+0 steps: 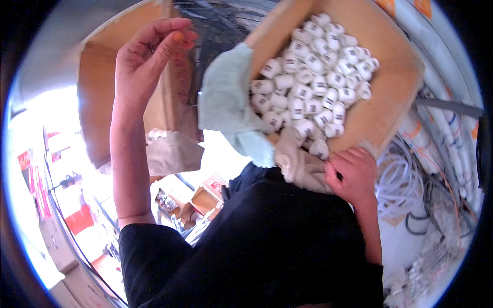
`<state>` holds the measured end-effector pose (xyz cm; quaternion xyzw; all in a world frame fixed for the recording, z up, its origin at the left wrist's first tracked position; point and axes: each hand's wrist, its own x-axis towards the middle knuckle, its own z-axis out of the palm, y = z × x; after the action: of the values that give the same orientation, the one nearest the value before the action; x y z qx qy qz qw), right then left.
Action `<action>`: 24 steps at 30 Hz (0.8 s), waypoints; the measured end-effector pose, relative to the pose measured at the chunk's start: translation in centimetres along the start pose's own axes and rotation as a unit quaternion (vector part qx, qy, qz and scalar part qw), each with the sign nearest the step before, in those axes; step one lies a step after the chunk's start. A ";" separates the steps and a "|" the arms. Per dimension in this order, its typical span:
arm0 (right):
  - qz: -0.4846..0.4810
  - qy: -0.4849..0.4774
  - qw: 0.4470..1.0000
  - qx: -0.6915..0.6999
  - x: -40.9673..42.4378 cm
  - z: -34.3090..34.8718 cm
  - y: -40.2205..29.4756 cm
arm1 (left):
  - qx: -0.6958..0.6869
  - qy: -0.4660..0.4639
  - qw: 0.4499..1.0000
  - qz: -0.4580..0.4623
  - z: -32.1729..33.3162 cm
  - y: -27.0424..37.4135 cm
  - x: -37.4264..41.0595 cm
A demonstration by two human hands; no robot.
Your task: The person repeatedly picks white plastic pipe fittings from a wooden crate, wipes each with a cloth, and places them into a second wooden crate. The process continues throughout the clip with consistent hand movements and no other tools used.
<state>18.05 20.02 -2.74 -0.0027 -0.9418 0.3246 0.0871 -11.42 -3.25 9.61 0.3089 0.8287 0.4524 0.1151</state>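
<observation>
My left hand [148, 57] is raised at the upper left, in front of a cardboard box. Its thumb and fingertips are drawn together, and an orange spot shows at the thumb tip; whether it is a small object cannot be told. At the near edge of an open cardboard box [389, 84], my right hand [352, 173] is curled around the edge of a crumpled beige cloth [304, 169]. Inside that box lie many white plastic pipe fittings [312, 84], several bearing dark print. A pale green knitted cloth [225, 92] drapes over the box's left wall.
Another cardboard box [100, 96] stands at the left, with a beige cloth [173, 154] at its near end. White pipes [435, 50] run along the right, above coiled clear tubing [398, 181]. Smaller open cartons [204, 200] lie low behind my left arm.
</observation>
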 end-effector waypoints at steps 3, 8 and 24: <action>0.008 0.011 1.000 -0.017 -0.1 0.2 -0.2 | 0.017 0.080 0.995 -0.058 -5.1 -2.9 -0.3; 0.009 -0.005 0.999 -0.031 0.1 0.2 -0.7 | 0.083 0.176 0.963 -0.188 -14.7 -12.9 -3.5; 0.032 0.009 0.999 -0.030 0.9 0.4 -1.3 | 0.494 -0.410 0.621 -0.450 -22.8 -34.8 -12.0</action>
<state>17.14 18.84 -2.15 -0.0381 -0.9499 0.2984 0.0850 -26.94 -40.06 -7.15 0.0610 0.8299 -0.3072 0.4617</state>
